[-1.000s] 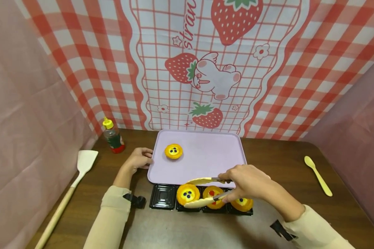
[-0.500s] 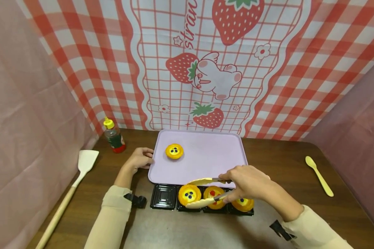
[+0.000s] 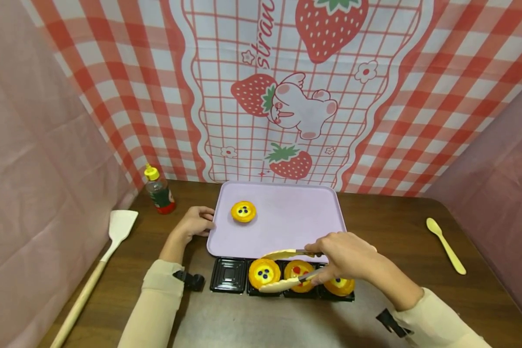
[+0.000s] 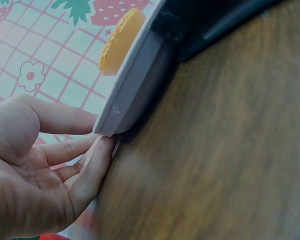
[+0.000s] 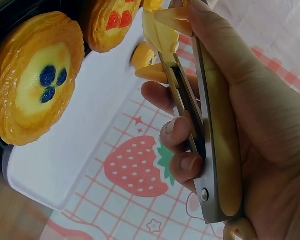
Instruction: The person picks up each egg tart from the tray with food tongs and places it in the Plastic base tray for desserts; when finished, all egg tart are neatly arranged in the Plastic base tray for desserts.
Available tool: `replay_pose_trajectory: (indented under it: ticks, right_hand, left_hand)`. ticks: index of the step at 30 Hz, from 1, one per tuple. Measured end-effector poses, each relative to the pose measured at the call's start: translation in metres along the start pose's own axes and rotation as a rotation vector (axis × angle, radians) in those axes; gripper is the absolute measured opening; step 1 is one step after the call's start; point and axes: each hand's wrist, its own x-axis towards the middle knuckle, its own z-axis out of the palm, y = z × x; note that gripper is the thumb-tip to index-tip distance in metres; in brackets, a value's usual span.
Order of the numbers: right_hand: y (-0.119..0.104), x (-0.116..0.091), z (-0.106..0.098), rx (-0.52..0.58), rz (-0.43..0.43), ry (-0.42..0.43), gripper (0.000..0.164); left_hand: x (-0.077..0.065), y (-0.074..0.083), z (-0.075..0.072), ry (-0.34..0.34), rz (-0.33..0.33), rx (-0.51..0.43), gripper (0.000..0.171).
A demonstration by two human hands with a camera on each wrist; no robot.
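Note:
My left hand (image 3: 195, 223) holds the left rim of the lilac tray (image 3: 296, 217), its thumb (image 4: 94, 167) and forefinger at the edge in the left wrist view. On the tray sits a blueberry egg tart (image 3: 243, 211). My right hand (image 3: 345, 253) grips yellow-tipped metal tongs (image 3: 282, 285). Their spread tips stand on either side of another blueberry tart (image 3: 261, 273) in a row of black plastic compartments (image 3: 227, 276). To its right are a red-topped tart (image 3: 302, 269) and a third blueberry tart (image 3: 341, 288), partly behind the right hand. The leftmost compartment shows its ridged floor.
A squeeze bottle (image 3: 160, 195) with a yellow cap stands at the back left. Along the left lies a white spatula (image 3: 118, 232) with a wooden handle. A pale yellow spoon (image 3: 445, 246) lies far right. Checked strawberry cloth (image 3: 261, 159) hangs behind the tray.

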Motion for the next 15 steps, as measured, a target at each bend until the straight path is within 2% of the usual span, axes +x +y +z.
replay_pose_trajectory:
  ticks: [15]
  right_hand:
    - [-0.0008, -0.003, 0.0012, -0.027, 0.004, 0.023, 0.068]
  left_hand:
    - [-0.0001, 0.0018, 0.0006, -0.001, -0.005, 0.002, 0.046]
